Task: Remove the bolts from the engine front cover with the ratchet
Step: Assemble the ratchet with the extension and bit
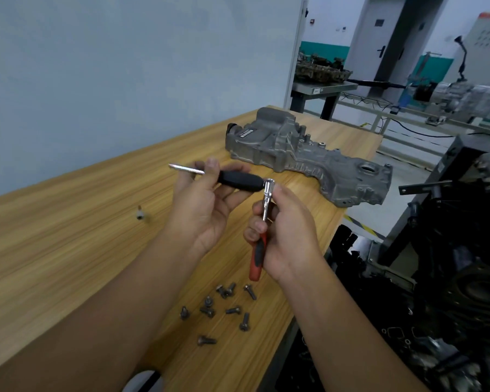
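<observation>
The grey cast engine front cover (309,157) lies flat on the far right part of the wooden table (68,250). My right hand (289,236) grips a ratchet (262,230) with a red and black handle, its chrome head pointing up. My left hand (204,205) holds a black-handled extension driver (238,181) with a chrome shaft sticking out to the left; its right end meets the ratchet head. Several dark bolts (224,306) lie loose on the table below my hands.
A small socket (140,215) stands alone on the table to the left. A dark engine block on a stand (464,264) sits right of the table edge. Benches with machinery (323,72) stand in the background.
</observation>
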A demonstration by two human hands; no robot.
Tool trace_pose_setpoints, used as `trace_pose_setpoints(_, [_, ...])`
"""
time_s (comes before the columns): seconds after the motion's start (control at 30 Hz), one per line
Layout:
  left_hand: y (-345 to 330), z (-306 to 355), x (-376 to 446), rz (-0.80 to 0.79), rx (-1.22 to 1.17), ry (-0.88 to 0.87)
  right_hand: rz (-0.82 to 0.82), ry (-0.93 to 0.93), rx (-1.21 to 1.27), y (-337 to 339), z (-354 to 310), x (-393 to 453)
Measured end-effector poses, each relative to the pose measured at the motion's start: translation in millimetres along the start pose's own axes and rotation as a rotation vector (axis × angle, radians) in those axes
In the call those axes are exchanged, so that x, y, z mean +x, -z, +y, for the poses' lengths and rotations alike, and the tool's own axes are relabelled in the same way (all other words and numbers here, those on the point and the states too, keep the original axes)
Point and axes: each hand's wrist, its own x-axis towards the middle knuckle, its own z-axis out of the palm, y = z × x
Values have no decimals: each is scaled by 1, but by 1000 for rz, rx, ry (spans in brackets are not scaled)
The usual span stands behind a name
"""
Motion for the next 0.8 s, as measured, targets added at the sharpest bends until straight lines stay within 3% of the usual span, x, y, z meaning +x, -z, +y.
trace_pose_setpoints(0.07, [16,-2,6,78,201,187,53,35,-125,4,9,7])
trace_pose_setpoints(0.1, [28,3,11,116,433,202,71,53,-175,7,11,11])
trace_pose_setpoints(0.13, [43,9,20,188,737,108,87,67,-189,13,12,16])
trace_pose_setpoints(0.2, [77,32,40,472,1353,-369,103,59,-102,28,11,27])
trace_pose_setpoints(0.23, [91,47,50,561,1548,-523,107,47,-32,37,11,32])
trace_pose_setpoints(0.27, [104,57,59,578,1713,-477,116,29,29,45,12,36])
trace_pose_setpoints(0.33, [126,63,73,471,2002,-38,140,-36,115,56,15,42])
trace_pose_setpoints(0.37, [136,58,74,395,2114,102,144,-58,137,59,17,44])
trace_pose_setpoints(0.4, [144,52,75,334,2188,130,141,-65,142,61,18,47])
trace_pose_setpoints(0.53, [158,50,73,232,2178,33,128,-22,42,63,23,51])
trace_pose_setpoints(0.63, [157,60,71,302,2218,24,112,1,-9,63,24,51])
trace_pose_setpoints(0.7, [155,60,70,276,2098,-69,89,-15,-15,62,23,51])
trace_pose_setpoints(0.8, [136,50,64,81,1712,-291,41,-45,-38,61,23,51])
